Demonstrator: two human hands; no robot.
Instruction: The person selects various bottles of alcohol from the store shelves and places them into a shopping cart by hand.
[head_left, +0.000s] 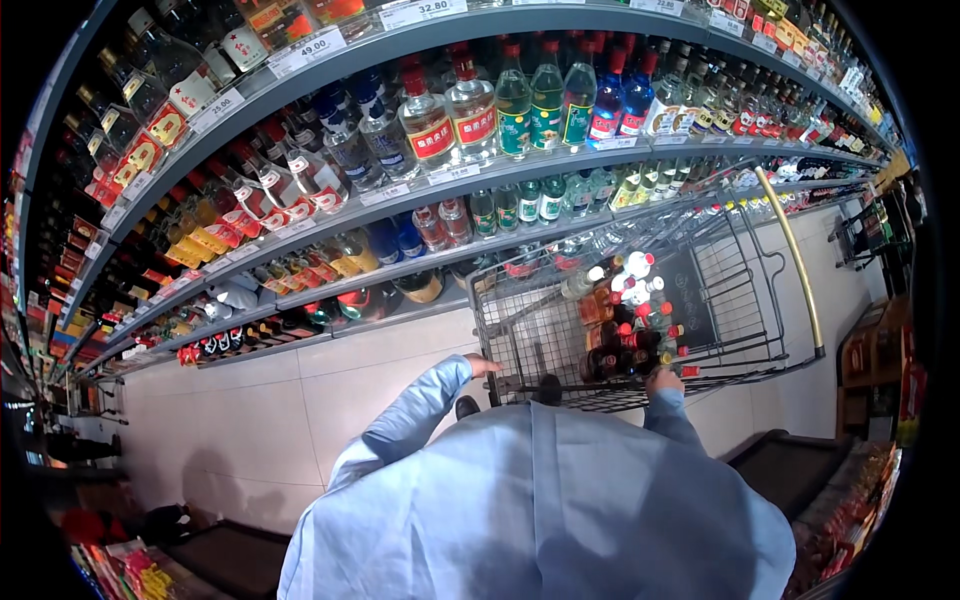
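Observation:
A wire shopping cart (517, 319) stands in front of me, its yellow handle (791, 259) at the far right. My left hand (484, 365) is at the cart's left end, fingertips against or just over the wire edge; its grip is unclear. My right hand (665, 381) is closed at the near side rim, close to a red-capped bottle (687, 370). In the basket are several bottles: dark ones (604, 364), an amber one (596, 306), a clear one with a white cap (581, 283) and brightly lit white-capped ones (637, 285).
Liquor shelves (480, 176) curve along the far side, lined with glass bottles (427, 127) and price tags. Pale floor tiles (247, 420) lie to the left. Dark low display stands (787, 469) are behind me at right and left. Another cart (862, 232) is at the far right.

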